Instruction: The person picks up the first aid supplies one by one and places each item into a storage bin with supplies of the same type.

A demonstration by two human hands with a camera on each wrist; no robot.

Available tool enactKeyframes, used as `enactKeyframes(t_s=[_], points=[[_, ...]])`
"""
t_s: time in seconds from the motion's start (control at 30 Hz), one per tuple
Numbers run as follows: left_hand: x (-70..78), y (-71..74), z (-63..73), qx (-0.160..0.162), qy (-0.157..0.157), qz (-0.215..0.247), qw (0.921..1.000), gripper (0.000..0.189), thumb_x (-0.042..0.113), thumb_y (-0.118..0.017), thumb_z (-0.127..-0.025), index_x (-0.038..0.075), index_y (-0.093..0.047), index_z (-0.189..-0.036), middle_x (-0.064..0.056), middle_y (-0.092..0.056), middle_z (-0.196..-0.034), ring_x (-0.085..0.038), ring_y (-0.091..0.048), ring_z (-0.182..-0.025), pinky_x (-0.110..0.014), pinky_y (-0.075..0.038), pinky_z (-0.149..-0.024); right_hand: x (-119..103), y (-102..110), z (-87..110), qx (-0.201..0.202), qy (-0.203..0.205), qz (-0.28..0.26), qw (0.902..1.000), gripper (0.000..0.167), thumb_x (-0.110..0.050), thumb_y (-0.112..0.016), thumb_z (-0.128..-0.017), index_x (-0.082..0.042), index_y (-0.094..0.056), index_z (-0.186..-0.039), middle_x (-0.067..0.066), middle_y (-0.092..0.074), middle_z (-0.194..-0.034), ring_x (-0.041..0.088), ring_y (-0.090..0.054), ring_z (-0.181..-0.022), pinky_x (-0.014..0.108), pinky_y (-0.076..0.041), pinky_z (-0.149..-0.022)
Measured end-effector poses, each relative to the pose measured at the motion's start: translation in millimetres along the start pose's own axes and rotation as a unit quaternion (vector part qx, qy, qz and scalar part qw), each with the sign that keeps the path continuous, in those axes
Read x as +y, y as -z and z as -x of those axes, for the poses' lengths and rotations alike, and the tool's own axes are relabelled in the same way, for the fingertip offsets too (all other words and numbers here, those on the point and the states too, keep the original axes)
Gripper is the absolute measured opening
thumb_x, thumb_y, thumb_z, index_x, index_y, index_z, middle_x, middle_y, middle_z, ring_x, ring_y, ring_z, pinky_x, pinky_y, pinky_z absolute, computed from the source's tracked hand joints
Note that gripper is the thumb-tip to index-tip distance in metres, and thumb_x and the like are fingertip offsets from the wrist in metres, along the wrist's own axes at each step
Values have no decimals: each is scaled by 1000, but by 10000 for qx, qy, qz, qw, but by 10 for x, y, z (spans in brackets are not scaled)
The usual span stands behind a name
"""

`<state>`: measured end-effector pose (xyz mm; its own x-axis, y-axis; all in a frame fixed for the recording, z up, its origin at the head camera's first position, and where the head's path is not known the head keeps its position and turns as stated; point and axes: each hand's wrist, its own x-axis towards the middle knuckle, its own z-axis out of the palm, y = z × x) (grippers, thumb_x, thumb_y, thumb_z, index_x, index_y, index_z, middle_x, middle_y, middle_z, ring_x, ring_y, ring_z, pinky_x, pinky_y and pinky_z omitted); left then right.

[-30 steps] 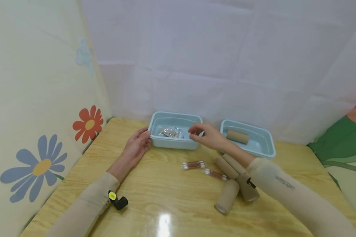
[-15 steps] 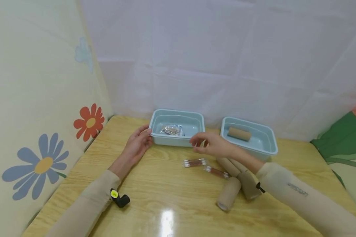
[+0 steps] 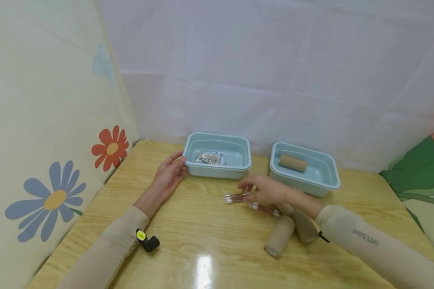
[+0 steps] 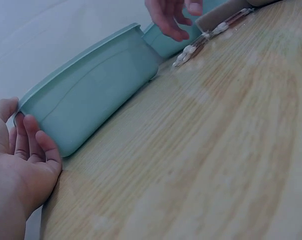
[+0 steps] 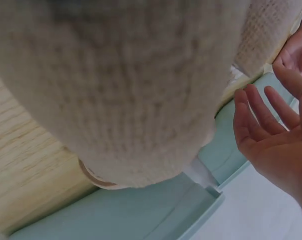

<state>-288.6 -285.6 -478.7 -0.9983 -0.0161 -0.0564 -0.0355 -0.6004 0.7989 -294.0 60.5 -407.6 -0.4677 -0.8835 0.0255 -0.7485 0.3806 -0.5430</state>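
Note:
My left hand [image 3: 166,176] holds the near left corner of a light blue plastic bin [image 3: 217,172], thumb at the rim and index finger under it in the left wrist view. A clear packet of swabs [image 3: 211,158] lies in that bin. My right hand [image 3: 265,189] hovers with loosely bent fingers over a small bundle of cotton swabs [image 3: 232,198], brown-sticked and white-tipped; its right end is hidden by the fingers. Nothing shows between the fingers in the right wrist view. A second swab bundle [image 3: 265,209] lies just below the hand.
A second blue bin [image 3: 311,188] stands at the right with a cardboard tube [image 3: 293,163] inside. More tubes lie on the wooden table below the right forearm, among them a near tube [image 3: 279,237] and a flattened one [image 3: 304,226]. A white sheet hangs behind the bins.
My right hand has moved from over the left bin's right end, back and down to the swab bundle on the table. My left hand stays at its corner.

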Motion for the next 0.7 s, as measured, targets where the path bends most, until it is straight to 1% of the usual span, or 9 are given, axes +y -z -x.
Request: enactKeyframes(t_s=[0.1, 0.23, 0.33, 0.43, 0.57, 0.7], points=[[-3, -2, 2, 1, -12, -15, 10000, 34, 8, -61, -104, 6, -49, -135, -2, -59, -84, -12, -56, -74, -23, -47, -67, 2, -30, -2, -79, 86, 118, 9999, 33, -6, -80, -87, 4, -68, -116, 13, -69, -110, 31, -65, -99, 47, -53, -87], [-2, -5, 6, 10, -36, -39, 10000, 33, 8, -61, -104, 6, -49, -134, -2, -59, -84, -12, -55, -74, -23, -46, -67, 11, -71, -23, -197, 163, 520, 9983, 32, -8, -81, -86, 2, -69, -114, 12, -69, -110, 29, -64, -100, 44, -52, -88], [-3, -8, 8, 18, -36, -47, 10000, 34, 9, -61, -103, 6, -49, -135, -2, -59, -83, -12, -55, -74, -23, -46, -67, 7, -102, -49, -285, 99, 902, 9955, 30, -10, -81, -87, -1, -70, -114, 9, -69, -108, 25, -64, -99, 40, -51, -88], [-3, -10, 10, 26, -16, -49, 10000, 36, 9, -61, -104, 6, -48, -137, -2, -59, -83, -11, -55, -74, -23, -46, -68, -9, -125, -73, -343, 26, 1212, 9920, 31, -13, -81, -87, -5, -72, -115, 6, -68, -107, 22, -62, -99, 39, -50, -88], [5, -13, 16, 32, -4, -57, 10000, 37, 9, -61, -104, 5, -47, -138, -2, -58, -84, -12, -55, -74, -24, -46, -67, -25, -145, -90, -334, 9, 1406, 9895, 32, -13, -82, -85, -6, -72, -115, 5, -67, -106, 21, -61, -99, 40, -50, -89], [14, -12, 17, 20, 0, -30, 10000, 36, 8, -61, -104, 6, -48, -138, -2, -59, -84, -12, -55, -74, -24, -46, -67, -9, -162, -103, -276, 25, 1425, 9894, 32, -11, -84, -84, -7, -73, -114, 4, -66, -106, 20, -61, -97, 38, -50, -88]])
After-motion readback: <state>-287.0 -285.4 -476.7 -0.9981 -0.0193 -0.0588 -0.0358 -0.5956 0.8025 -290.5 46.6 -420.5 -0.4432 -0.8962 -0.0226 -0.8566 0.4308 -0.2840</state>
